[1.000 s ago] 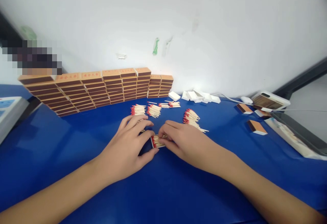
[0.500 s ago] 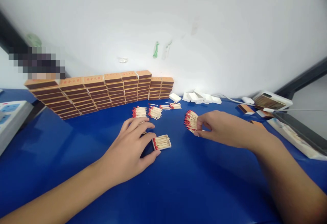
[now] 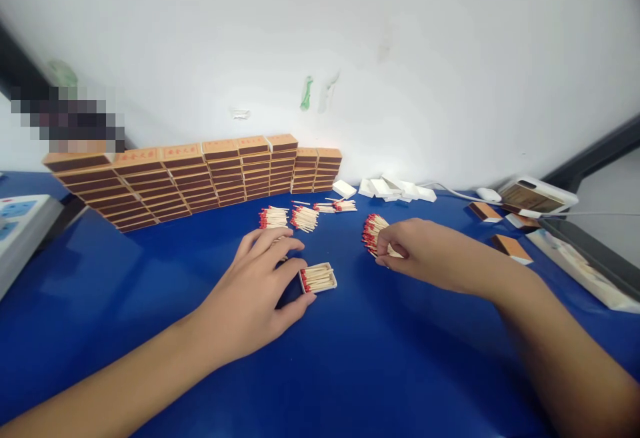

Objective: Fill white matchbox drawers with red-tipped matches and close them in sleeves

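The left hand [image 3: 250,291] lay palm down on the blue table [image 3: 350,371], left of centre. Its fingers were half curled and narrow. The thumb tip touched the near left corner of the tray [image 3: 319,278] and the index finger met the tray's far left corner, so the tray's left end was held between the two. The tray sat flat on the table just right of this hand, open side up. It held matches laid lengthwise with their red heads toward the left hand.

The right hand [image 3: 420,251] rested to the right of the tray, apart from it. Its fingers were bent down and closed on the stick ends of the pile [image 3: 373,228], whose red heads stuck out to the left of the fingertips. How many matches the fingers gripped could not be told.

Beyond the hands lay the far piles [image 3: 303,218], in a loose row. Behind them stood the boxes [image 3: 200,171], stacked in columns against the wall [image 3: 320,38]. Empty trays [image 3: 395,189] lay to the right of the boxes. Sleeves [image 3: 510,248] lay singly on the right part of the table, near a phone [image 3: 537,196]. A power strip [image 3: 20,225] sat at the left edge.
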Tool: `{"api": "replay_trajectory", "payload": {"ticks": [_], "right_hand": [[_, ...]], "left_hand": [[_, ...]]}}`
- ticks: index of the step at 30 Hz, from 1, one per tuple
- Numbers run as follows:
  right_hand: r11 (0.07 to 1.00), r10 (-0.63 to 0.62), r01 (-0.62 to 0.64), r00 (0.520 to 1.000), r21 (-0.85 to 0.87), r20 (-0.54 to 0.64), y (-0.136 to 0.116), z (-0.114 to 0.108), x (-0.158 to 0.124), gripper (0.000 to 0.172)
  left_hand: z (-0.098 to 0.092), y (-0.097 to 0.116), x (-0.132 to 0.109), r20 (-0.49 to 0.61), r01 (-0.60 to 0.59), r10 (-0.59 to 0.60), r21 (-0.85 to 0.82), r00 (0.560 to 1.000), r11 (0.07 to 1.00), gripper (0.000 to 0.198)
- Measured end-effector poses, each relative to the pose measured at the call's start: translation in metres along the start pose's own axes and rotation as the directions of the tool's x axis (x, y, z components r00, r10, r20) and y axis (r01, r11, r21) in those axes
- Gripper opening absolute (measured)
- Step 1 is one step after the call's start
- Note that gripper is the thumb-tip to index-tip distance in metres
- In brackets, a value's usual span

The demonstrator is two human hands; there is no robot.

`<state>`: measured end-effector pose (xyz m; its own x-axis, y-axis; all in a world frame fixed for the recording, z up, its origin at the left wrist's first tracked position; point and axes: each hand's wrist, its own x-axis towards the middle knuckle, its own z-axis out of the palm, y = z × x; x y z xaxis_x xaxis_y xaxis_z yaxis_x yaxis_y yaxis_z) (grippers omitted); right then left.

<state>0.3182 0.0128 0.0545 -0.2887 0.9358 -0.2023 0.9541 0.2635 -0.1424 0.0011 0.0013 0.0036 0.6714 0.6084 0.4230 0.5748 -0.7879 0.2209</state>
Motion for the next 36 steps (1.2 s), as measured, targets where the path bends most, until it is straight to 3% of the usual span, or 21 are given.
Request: {"api": "replay_trajectory", "payload": {"ticks": [11, 18, 28, 33, 36], "right_hand": [[0.999, 0.018, -0.019, 0.999, -0.037, -0.040, 0.003, 0.001, 0.001, 0.020], [1.000, -0.003, 0.003, 1.000, 0.016, 0.023, -0.004, 0.000, 0.001, 0.021], [0.966, -0.186, 0.199, 0.978, 0.165, -0.091, -0.023, 0.004, 0.007, 0.022], [0.908, -0.249, 0.306, 0.943, 0.285, -0.222, -0.053, 0.011, 0.005, 0.015], [0.883, -0.326, 0.385, 0.914, 0.267, -0.241, -0.069, 0.019, 0.002, 0.009]], "left_hand": [[0.001, 0.000, 0.000, -0.009, -0.017, 0.017, 0.003, 1.000, 1.000, 0.023], [0.001, 0.000, 0.000, -0.009, -0.027, 0.027, 0.006, 1.000, 1.000, 0.023], [0.001, 0.000, -0.001, -0.014, -0.014, 0.014, 0.002, 1.000, 1.000, 0.021], [0.001, 0.001, -0.001, -0.014, -0.025, 0.025, -0.002, 1.000, 1.000, 0.022], [0.001, 0.001, -0.001, -0.017, -0.025, 0.025, -0.004, 1.000, 1.000, 0.023]]}}
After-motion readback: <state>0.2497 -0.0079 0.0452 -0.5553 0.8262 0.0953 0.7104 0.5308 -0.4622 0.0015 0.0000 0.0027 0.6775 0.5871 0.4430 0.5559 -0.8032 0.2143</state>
